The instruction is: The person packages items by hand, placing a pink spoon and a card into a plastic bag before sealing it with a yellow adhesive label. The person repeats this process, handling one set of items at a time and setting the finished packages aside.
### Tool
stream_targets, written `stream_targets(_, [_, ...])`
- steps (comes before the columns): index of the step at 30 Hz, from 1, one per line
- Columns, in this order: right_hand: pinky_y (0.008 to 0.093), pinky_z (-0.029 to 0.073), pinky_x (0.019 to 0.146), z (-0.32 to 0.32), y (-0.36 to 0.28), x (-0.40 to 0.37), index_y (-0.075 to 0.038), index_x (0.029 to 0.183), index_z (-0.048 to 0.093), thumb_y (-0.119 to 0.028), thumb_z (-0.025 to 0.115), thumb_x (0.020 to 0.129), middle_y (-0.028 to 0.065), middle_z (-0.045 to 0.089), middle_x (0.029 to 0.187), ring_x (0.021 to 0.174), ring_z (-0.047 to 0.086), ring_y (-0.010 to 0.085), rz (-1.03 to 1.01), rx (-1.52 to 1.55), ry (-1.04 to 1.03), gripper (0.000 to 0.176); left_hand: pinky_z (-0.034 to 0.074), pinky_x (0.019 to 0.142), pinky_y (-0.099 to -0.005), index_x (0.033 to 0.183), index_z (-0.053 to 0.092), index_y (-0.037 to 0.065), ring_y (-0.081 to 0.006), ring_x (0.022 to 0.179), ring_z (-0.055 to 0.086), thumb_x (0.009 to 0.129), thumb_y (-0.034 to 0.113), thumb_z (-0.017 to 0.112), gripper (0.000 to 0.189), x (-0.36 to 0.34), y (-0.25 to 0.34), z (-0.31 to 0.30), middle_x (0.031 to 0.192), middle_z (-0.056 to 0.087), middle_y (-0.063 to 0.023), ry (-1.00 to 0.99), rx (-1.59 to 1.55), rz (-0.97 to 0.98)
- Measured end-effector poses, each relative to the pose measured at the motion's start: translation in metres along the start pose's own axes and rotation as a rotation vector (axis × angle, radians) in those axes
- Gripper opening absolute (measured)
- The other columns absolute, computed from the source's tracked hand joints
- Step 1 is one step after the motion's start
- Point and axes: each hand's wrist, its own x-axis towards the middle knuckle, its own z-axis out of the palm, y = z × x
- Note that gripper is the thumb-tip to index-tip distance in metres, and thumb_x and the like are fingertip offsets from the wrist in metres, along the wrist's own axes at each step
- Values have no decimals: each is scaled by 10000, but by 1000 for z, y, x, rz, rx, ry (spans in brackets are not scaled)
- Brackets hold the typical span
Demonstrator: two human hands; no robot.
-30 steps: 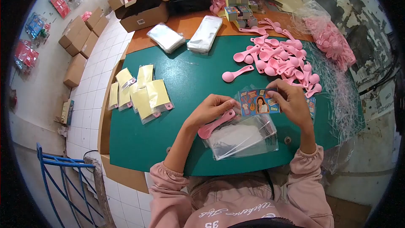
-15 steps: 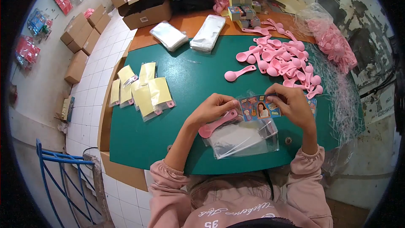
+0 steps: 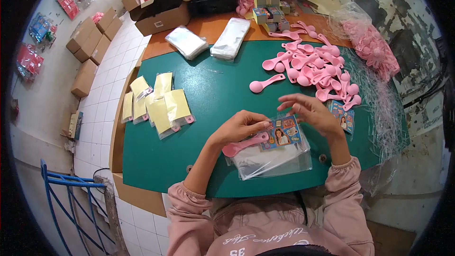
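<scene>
Head view: thin card, slick film beneath

Your left hand (image 3: 244, 125) pinches the printed card (image 3: 283, 138) at its corner; whether film is caught too, you cannot tell. The card lies over the upper part of the clear bags (image 3: 275, 162). Your right hand (image 3: 318, 114) is spread wide above their upper right. The card looks light and bendable, best taken by its edges; the bags, likely limp and slippery. The pink spoon (image 3: 233, 149), at their upper left, seems stiff and light: take its handle.

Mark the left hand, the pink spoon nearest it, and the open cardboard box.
Left hand (image 3: 233, 127), head view, back of hand
Pink spoon (image 3: 231, 150), head view, bowl
Open cardboard box (image 3: 171, 18), head view, front wall
</scene>
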Motion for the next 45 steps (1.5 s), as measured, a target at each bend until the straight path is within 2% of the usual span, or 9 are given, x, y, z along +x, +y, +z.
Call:
stream_targets(6, [231,461,759,3,-8,2,2,1112,547,-104,610,807,62,619,883,831,566,104,26,50,-228,330,436,654,-224,964,613,-61,-54,753,503,880,227,545,308,1,-5,-1,817,616,-24,-28,83,-12])
stream_targets(16, [270,476,635,-135,-24,-29,28,786,628,-37,584,712,87,618,718,657,592,175,-95,-262,235,108,431,640,-213,977,609,-61,-45,726,478,883,245,541,327,-2,0,-5,822,599,6,3,101,-51])
stream_targets(18, [336,475,649,-245,14,-32,41,800,619,-49,541,727,143,617,749,687,592,275,-50,-1510,890,139,421,620,-208,973,610,-61,-35,718,461,888,248,534,329,-2,1,-3,806,582,24,28,30,0])
stream_targets(19, [336,475,649,-241,10,-34,41,800,619,-49,541,727,143,617,749,687,592,275,-53,-1516,893,139,421,620,-208,973,610,-61,-35,718,461,888,248,534,329,-2,-1,-3,806,582,24,27,28,7])
stream_targets(23, [319,457,745,-174,-4,-39,5,976,598,-14,512,730,145,609,931,849,582,267,-419,-1243,735,262,405,587,-198,963,614,-58,-24,698,450,896,250,521,328,0,-7,-4,778,562,39,73,103,-34])
stream_targets(24, [293,457,756,-120,-18,-33,-8,1037,582,0,516,734,99,610,965,874,582,217,-78,-739,542,311,399,575,-194,962,615,-55,-21,691,448,899,249,516,326,1,-7,-5,773,560,42,70,78,-75])
stream_targets(28, [254,478,608,-18,-9,-10,7,999,596,-88,575,794,82,636,785,638,602,125,-24,-365,-95,227,386,550,-183,955,620,-47,-16,672,451,900,248,513,319,-5,5,-6,771,566,40,72,119,-144])
stream_targets(35, [276,472,597,26,6,16,19,902,602,-137,621,761,92,610,701,635,589,125,-202,-624,-118,212,354,504,-192,1115,509,-7,-20,628,456,878,148,499,283,-5,0,-3,702,544,23,111,76,-36])
stream_targets(45, [254,468,662,23,18,14,12,940,616,-110,624,760,57,622,777,723,573,107,-93,-323,-282,217,364,498,-247,1270,365,102,-65,573,472,863,151,485,427,-5,11,5,616,510,-46,123,383,4])
